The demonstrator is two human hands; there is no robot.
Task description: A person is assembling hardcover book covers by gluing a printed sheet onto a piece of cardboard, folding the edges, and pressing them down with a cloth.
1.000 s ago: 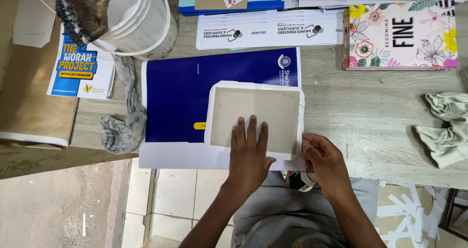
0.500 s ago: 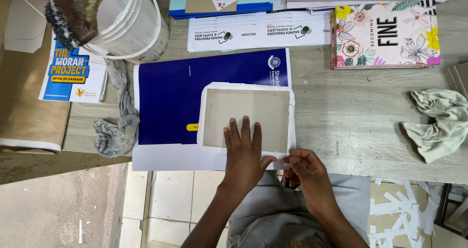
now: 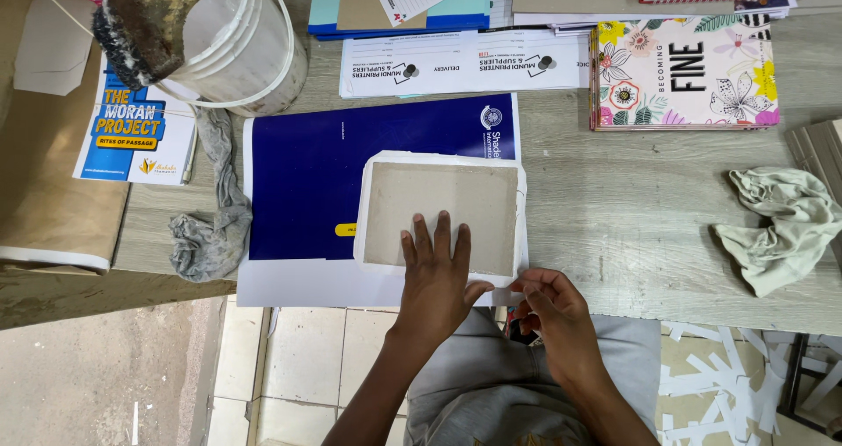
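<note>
grey wooden table [image 3: 631, 227] above pale tiled floor [image 3: 316, 358].

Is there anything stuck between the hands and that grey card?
Nothing visible. The left hand lies flat right on the grey card, and the right hand pinches the white paper edge at its near right corner, with nothing in between.

The brush [image 3: 145, 21] handle and bucket [image 3: 237, 42] rim run off-frame.
</note>
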